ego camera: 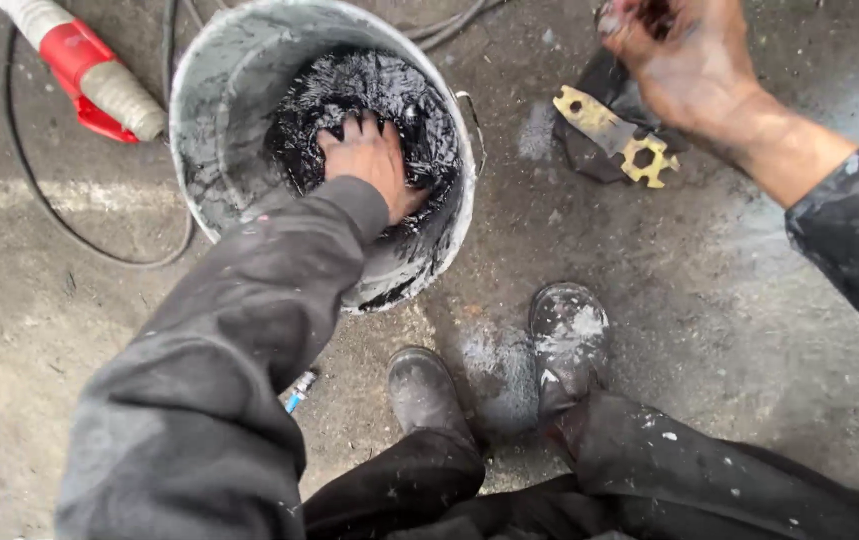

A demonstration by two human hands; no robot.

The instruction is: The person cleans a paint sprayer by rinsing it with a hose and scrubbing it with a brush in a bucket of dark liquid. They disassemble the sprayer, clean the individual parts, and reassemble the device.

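My left hand [369,160] reaches into a grey bucket [219,90] and presses its fingers into thick black grease [389,90] that fills the inside. The fingertips are sunk in the grease, so what they grip is hidden. My right hand [689,60] hovers at the top right above a yellow flat multi-hole wrench [614,135] that lies on a dark rag [589,150]. Its fingers are smeared dark and curl around something small and dark at the frame's top edge.
A red and white cable plug [84,70] with a black cable [49,200] lies on the concrete floor to the left of the bucket. My two dusty boots [569,340] stand just below the bucket. A small blue-tipped object [299,390] lies by my left sleeve.
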